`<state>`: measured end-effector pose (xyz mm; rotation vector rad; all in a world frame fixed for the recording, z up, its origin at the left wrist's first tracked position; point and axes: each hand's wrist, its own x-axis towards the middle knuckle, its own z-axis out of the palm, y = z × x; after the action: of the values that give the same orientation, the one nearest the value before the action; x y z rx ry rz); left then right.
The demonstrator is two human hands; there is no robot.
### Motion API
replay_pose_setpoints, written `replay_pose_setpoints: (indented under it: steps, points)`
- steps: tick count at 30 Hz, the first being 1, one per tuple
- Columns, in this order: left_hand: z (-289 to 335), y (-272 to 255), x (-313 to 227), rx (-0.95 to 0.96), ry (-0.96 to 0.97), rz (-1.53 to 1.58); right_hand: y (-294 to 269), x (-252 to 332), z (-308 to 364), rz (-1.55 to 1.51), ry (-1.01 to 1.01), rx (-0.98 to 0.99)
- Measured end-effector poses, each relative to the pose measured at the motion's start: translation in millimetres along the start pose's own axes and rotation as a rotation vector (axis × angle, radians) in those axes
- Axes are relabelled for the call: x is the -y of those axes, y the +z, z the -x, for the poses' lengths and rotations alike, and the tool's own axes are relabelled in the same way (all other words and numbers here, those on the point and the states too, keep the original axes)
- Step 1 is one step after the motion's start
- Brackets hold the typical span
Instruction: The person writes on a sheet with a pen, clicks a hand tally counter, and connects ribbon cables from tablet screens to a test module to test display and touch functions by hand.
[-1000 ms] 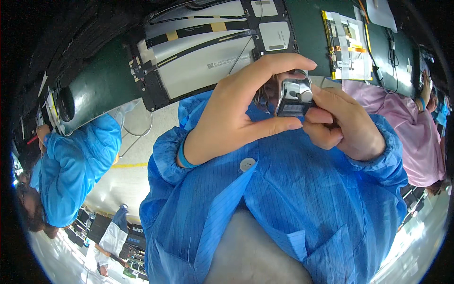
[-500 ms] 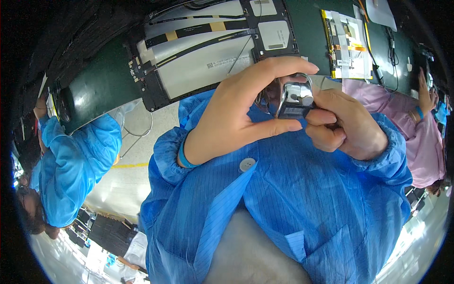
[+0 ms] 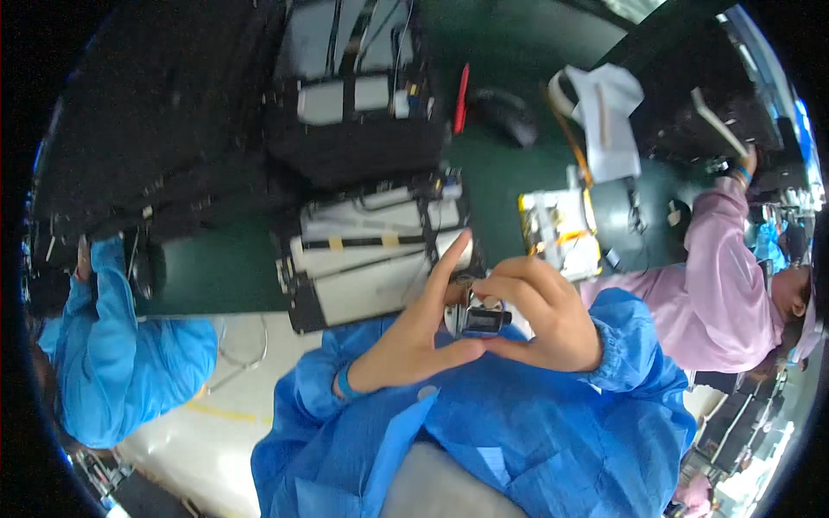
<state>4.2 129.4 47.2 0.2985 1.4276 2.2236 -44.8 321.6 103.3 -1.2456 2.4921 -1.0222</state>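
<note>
A small shiny metal object [image 3: 484, 321] with a dark rectangular face is held in front of my chest, just off the bench's near edge. My right hand [image 3: 544, 312] is closed on its right side, fingers bent over the top and thumb below. My left hand [image 3: 413, 341] frames the left side, index finger stretched up and away, thumb reaching under the object to the right thumb. Its other fingers are mostly hidden. Beyond the left hand lies an opened tablet-like device [image 3: 363, 281] with pale panels and black ribbon cables.
A second opened device [image 3: 345, 60] lies farther back. On the dark green bench [image 3: 216, 268] are a red pen [image 3: 462, 99], a black mouse [image 3: 509, 116], white paper [image 3: 609, 121] and a yellow-edged flat part [image 3: 561, 231]. Persons in blue [image 3: 164, 354] and pink [image 3: 656, 302] sit either side.
The view has tilted up, showing more of the bench. Around the metal object, my left index finger has spread away, and my right fingers have come over its top.
</note>
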Motion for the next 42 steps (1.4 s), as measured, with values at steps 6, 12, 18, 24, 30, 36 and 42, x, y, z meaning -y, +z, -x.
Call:
replay_pose_setpoints:
  steps: [6, 12, 18, 24, 30, 36, 42]
  points:
    - [0.4, 5.6, -20.8, -0.03, 0.119, 0.169, -40.1, -33.6, -27.8, -0.273, -0.002, 0.022]
    - [22.3, -12.4, -52.2, -0.115, 0.237, -0.142, -99.7, -143.9, -65.3, -0.129, 0.104, -0.244]
    - [54.7, 2.5, -119.1, -0.002, 0.909, -0.212, -102.3, -299.3, -97.7, 0.284, 0.132, -0.298]
    - [94.3, 27.7, -123.0, -0.395, 0.96, -0.368, -102.1, -287.3, -99.6, 0.357, 0.12, -0.153]
    - [107.2, 32.4, -75.7, -0.551, 0.798, -0.357, -94.0, -173.7, -68.0, 0.391, -0.019, -0.253]
    - [149.9, 3.1, -66.5, -0.72, 0.479, -0.417, -32.2, -38.5, -16.9, 0.406, 0.006, -0.182]
    - [184.2, -22.7, -49.1, -0.771, 0.292, -0.434, 58.7, -22.3, -18.1, 0.124, 0.059, -0.19]
